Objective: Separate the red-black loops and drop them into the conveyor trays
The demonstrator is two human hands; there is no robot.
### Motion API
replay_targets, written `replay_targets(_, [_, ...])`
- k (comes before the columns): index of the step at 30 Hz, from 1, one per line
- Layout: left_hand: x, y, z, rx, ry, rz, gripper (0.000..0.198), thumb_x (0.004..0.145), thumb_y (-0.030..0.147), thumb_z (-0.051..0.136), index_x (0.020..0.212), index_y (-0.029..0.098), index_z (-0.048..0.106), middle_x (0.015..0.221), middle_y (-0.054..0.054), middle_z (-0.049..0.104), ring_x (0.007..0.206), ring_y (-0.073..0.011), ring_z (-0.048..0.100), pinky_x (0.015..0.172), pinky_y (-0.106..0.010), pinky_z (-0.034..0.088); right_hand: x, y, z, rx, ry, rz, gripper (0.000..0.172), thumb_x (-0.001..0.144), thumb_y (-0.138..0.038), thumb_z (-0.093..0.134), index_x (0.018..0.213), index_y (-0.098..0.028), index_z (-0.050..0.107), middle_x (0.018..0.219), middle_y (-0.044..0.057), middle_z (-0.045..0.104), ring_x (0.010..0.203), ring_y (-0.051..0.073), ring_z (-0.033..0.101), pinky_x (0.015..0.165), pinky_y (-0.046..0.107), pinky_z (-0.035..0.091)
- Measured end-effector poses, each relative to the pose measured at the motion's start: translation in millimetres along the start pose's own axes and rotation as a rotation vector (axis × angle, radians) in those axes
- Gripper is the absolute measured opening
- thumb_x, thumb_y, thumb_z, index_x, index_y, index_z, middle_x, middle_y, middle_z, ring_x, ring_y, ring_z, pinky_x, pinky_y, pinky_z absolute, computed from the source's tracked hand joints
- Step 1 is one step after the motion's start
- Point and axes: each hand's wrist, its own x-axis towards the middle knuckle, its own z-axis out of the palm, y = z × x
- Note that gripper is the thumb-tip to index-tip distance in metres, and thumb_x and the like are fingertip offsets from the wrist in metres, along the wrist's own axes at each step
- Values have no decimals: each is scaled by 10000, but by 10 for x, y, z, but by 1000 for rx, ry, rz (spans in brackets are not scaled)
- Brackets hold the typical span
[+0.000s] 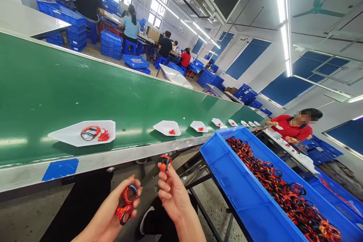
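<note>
My left hand [113, 204] is curled around a few red, orange and black rings [129, 194], which look like plastic bands. Between the thumb and fingertips of my right hand [174, 193] is one similar red and black ring [164, 162]. Both hands hover in front of the green conveyor belt [136, 102]. On the belt, left of my hands, lies a white tray [68, 132] with a ring [90, 133] and small red pieces [104, 135] in it. Farther along sits another white tray [161, 126] holding only small red pieces.
A blue crate [221, 170] heaped with red and black rings [272, 181] stands at my right. More white trays [195, 125] line the belt toward a person in red [297, 126]. Other people and stacked blue crates [110, 43] are beyond the belt.
</note>
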Motion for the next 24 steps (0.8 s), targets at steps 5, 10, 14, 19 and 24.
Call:
replay_targets(5, [-44, 43, 57, 22, -41, 64, 305, 740, 502, 580, 767, 199, 603, 675, 25, 507, 510, -94, 421, 421, -235, 377, 427, -488, 243, -723, 220, -475, 414, 724, -431, 654, 1007, -129, 641, 659, -26, 480, 458, 52, 311, 380, 180, 230])
replay_targets(10, [-108, 90, 77, 52, -38, 126, 358, 756, 548, 529, 770, 199, 610, 676, 17, 515, 524, -107, 429, 431, -247, 390, 580, -745, 457, -894, 257, -630, 478, 667, -331, 712, 1100, -148, 626, 731, -21, 555, 527, 71, 399, 530, 212, 351])
replay_targets(14, [-129, 110, 62, 118, -16, 215, 382, 765, 568, 498, 801, 204, 608, 675, 12, 529, 537, -123, 448, 450, -267, 420, 158, -396, 481, -1091, 73, -545, 291, 784, -306, 599, 1044, -186, 650, 694, -24, 564, 558, 89, 444, 540, 211, 367])
replay_targets(19, [-111, 62, 76, 167, 8, 251, 363, 769, 568, 494, 847, 228, 597, 635, 18, 537, 560, -133, 472, 465, -247, 419, -226, 186, 353, -1122, -51, -336, 233, 739, -254, 666, 968, -214, 672, 627, -43, 554, 517, 82, 444, 502, 203, 349])
replay_targets(24, [-165, 39, 143, 275, -31, 244, 379, 773, 558, 490, 862, 213, 619, 626, 1, 544, 573, -149, 472, 453, -257, 417, -179, 327, 176, -712, -20, -148, 222, 784, -363, 634, 756, -144, 618, 514, -51, 492, 393, 43, 350, 387, 173, 268])
